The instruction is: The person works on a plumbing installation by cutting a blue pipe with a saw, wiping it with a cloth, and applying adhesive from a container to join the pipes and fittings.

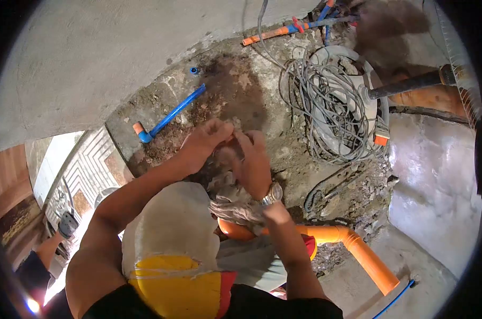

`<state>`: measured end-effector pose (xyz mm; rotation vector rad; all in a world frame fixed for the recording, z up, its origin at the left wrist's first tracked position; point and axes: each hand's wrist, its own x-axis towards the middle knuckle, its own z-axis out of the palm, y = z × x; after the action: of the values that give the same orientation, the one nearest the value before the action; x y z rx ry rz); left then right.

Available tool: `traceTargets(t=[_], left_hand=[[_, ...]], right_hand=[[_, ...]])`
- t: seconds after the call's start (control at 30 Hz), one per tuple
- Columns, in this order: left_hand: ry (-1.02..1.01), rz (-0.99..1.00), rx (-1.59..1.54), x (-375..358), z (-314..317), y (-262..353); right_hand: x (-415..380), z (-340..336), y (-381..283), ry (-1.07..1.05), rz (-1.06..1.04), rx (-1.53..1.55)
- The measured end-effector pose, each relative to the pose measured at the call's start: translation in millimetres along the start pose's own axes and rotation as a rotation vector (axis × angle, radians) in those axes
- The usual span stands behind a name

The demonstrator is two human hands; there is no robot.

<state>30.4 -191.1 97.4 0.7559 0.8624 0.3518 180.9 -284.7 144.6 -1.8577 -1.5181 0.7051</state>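
Observation:
My left hand (203, 142) and my right hand (252, 164) meet over the dirt floor, near the middle of the view. The fingertips of both are pinched together, close to touching. Whatever is between them is too small to make out. A watch (273, 193) is on my right wrist. Just below the hands lies a crumpled greyish cloth (235, 204), beside a rounded orange pipe end (234, 229). Up and to the left, a blue pipe (178, 110) with an elbow and an orange end rests on the dirt, and a small blue fitting (193, 70) lies above it.
Coiled grey cable (331, 111) lies on a round white cover at right. An orange drain pipe (366, 260) runs lower right. Orange and blue pipes (273, 35) are at the top. A white, yellow and red cap (172, 239) fills the lower middle. Another person's arm (48, 250) shows at lower left.

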Motion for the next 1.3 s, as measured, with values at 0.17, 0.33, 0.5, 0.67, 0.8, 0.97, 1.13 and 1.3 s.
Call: traceTargets(t=[0.17, 0.33, 0.5, 0.67, 0.8, 0.97, 1.13, 1.3], left_hand=[[0.059, -0.031, 0.065, -1.3, 9.4, -1.3], [-0.205, 0.230, 0.478, -4.2, 5.3, 21.4], [-0.120, 0.355, 0.290, -9.4, -34.4, 79.2], [-0.336, 0.070, -0.165, 3.1, -67.8, 68.4], [-0.423, 0.211, 1.233, 24.9, -39.0, 43.0], [0.121, 0.756, 0.947, 26.9, -20.8, 42.6], [0.016, 0.524, 0.902, 26.1, -32.1, 54.4], [0.232, 0.391, 0.505, 111.9, -64.2, 76.0]], right_hand=[[13.5, 10.5, 15.3, 0.002, -0.162, -0.013], [22.5, -25.9, 20.8, -0.195, 0.009, 0.175], [19.7, -123.6, 27.8, -0.106, 0.345, 0.561], [24.8, -171.5, 89.9, -0.284, -0.265, 1.801], [51.4, -50.8, 110.1, -0.095, -0.068, 0.038], [73.4, 8.2, 47.9, -0.052, 0.216, 0.631], [107.3, 39.0, 38.1, -0.182, 0.311, 0.841], [192.2, 54.4, 83.4, 0.030, 0.497, 1.081]])
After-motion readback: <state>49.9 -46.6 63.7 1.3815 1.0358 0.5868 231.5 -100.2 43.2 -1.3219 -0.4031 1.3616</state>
